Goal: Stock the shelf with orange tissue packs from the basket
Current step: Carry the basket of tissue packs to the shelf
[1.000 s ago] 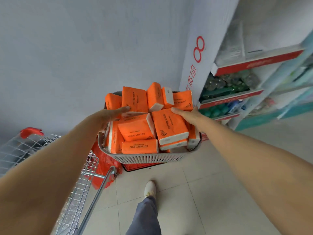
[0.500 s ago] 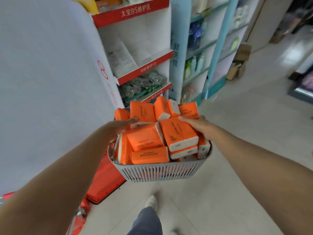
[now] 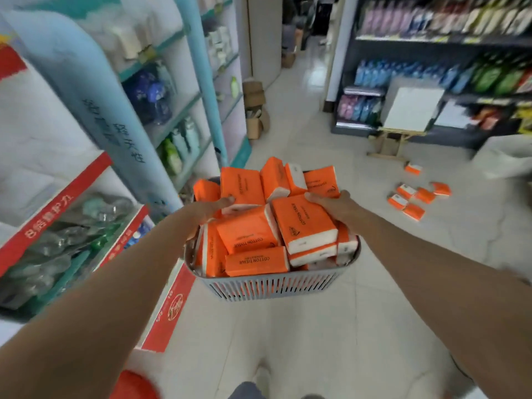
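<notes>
A grey slatted basket (image 3: 270, 286) hangs in front of me at waist height, heaped with several orange tissue packs (image 3: 247, 234) marked COTTON TISSUE. My left hand (image 3: 210, 210) grips the basket's left side, its fingers lying over a pack. My right hand (image 3: 331, 203) grips the right side, fingers resting on top of a large pack (image 3: 302, 223). The basket rim under both hands is hidden by the packs. A red and white shelf unit (image 3: 57, 203) stands at my left.
Several more orange packs (image 3: 414, 197) lie loose on the tiled floor at the right, near a small wooden easel with a white board (image 3: 408, 113). Blue shelving with bottles (image 3: 178, 105) runs along the left. Dark shelves of goods (image 3: 431, 67) stand far right. Cardboard boxes (image 3: 254, 110) sit down the aisle.
I have turned to the right with the basket held in both hands. The white wall and the cart have left view, and the aisle with the far shelves has come in.
</notes>
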`<state>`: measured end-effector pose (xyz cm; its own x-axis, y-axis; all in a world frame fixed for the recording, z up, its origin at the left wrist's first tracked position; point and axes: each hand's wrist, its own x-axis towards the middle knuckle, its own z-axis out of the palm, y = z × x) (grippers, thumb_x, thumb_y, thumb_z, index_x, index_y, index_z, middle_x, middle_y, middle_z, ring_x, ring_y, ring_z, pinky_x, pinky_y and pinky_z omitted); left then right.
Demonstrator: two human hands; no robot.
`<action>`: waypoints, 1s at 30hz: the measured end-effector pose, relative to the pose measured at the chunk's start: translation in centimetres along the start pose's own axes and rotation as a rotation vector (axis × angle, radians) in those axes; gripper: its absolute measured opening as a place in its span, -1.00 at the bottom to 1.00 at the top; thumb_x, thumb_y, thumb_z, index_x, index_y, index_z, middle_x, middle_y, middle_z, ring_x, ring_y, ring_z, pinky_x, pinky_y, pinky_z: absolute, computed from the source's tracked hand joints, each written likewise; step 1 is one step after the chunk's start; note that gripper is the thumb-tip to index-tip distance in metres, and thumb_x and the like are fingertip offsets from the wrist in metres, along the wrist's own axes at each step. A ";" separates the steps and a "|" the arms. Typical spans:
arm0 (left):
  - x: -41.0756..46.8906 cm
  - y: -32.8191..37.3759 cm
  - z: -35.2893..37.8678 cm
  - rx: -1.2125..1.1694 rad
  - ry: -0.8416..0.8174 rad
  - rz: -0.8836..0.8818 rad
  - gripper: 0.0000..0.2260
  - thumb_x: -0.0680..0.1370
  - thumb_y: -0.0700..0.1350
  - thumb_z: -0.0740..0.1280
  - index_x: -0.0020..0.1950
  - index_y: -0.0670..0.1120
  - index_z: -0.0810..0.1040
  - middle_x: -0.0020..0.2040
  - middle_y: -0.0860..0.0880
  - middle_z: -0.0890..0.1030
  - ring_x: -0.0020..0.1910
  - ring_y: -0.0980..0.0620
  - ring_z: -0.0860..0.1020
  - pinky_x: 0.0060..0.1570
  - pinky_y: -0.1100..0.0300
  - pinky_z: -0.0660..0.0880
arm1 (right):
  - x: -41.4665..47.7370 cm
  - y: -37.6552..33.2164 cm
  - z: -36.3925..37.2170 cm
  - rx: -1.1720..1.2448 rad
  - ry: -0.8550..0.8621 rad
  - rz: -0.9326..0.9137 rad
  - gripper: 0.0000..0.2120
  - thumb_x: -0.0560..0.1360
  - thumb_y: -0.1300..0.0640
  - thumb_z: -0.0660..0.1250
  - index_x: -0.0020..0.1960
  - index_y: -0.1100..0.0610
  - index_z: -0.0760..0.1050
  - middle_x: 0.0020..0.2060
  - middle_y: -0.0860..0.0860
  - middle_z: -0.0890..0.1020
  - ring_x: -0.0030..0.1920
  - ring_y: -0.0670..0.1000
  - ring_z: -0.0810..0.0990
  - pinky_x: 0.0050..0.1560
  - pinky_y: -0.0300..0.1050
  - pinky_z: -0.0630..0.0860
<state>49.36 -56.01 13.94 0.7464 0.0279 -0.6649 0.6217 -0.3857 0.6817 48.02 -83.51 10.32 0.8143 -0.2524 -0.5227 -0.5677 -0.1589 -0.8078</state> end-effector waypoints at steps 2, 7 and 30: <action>2.1 3.8 1.7 0.054 -0.011 0.039 -0.39 0.37 0.23 0.42 0.28 -0.11 0.46 0.17 -0.13 0.58 0.12 -0.14 0.56 0.22 -0.05 0.44 | 2.0 -0.8 -2.4 0.031 0.064 0.019 0.04 0.19 -0.28 0.52 0.46 0.09 0.10 0.31 0.11 0.46 0.28 0.19 0.47 0.30 0.15 0.43; 10.3 12.0 6.9 0.164 -0.067 0.077 -0.10 0.09 0.36 0.50 0.32 -0.05 0.44 0.19 -0.15 0.59 0.15 -0.21 0.57 0.27 -0.16 0.41 | 7.8 -2.0 -9.3 0.086 0.187 0.061 0.06 0.20 -0.30 0.50 0.48 0.09 0.07 0.36 0.13 0.42 0.32 0.21 0.44 0.33 0.18 0.39; 29.0 47.6 31.4 0.279 -0.227 0.148 -0.31 0.42 0.23 0.37 0.42 -0.10 0.30 0.38 -0.19 0.41 0.32 -0.23 0.42 0.30 -0.13 0.35 | 37.2 -14.1 -37.9 0.182 0.361 0.095 0.05 0.25 -0.26 0.49 0.50 0.10 0.00 0.33 0.15 0.43 0.25 0.21 0.50 0.26 0.17 0.47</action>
<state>93.15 -102.55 17.53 0.7323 -0.2395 -0.6375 0.3994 -0.6072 0.6869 81.76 -126.83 12.60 0.6461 -0.5816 -0.4943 -0.5813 0.0447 -0.8124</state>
